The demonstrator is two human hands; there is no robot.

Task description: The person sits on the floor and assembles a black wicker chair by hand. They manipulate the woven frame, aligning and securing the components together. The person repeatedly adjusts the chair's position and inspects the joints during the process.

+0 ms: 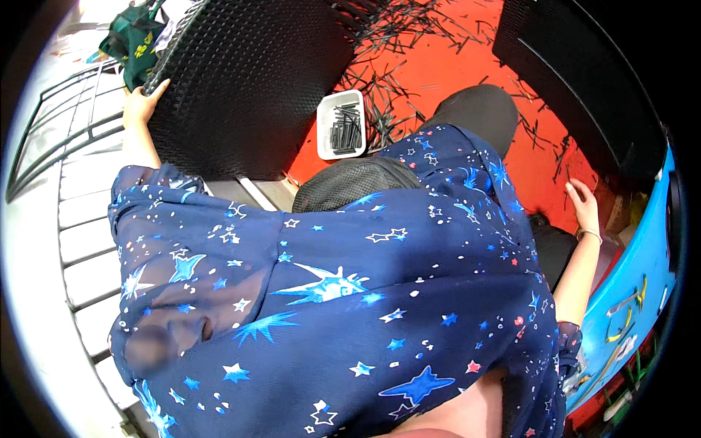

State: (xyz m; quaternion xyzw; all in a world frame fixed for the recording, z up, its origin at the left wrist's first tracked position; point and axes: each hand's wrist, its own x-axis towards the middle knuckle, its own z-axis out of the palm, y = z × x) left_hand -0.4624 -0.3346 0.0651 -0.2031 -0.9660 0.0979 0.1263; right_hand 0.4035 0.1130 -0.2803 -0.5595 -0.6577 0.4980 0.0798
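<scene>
My left hand (pixel 140 109) is at the upper left, gripping the edge of a large black woven wicker panel (pixel 234 87), which stands tilted in front of me. Its thumb and a finger show along the rim; the other fingers are partly hidden. Out to the right, above the red floor, is my right hand (pixel 584 204), with its fingers curled together. A thin dark sliver shows by the fingertips, but I cannot tell whether it is held. A white plastic tub (pixel 321 139) of short black strips (pixel 346 130) sits beside the panel.
Cut black strips (pixel 394 109) litter the red floor (pixel 445 66). A second black woven piece (pixel 584 80) stands at the right. Below it is a blue surface (pixel 610 314) with yellow-handled tools. At the left are a metal frame (pixel 69 150) and a green bag (pixel 135 44).
</scene>
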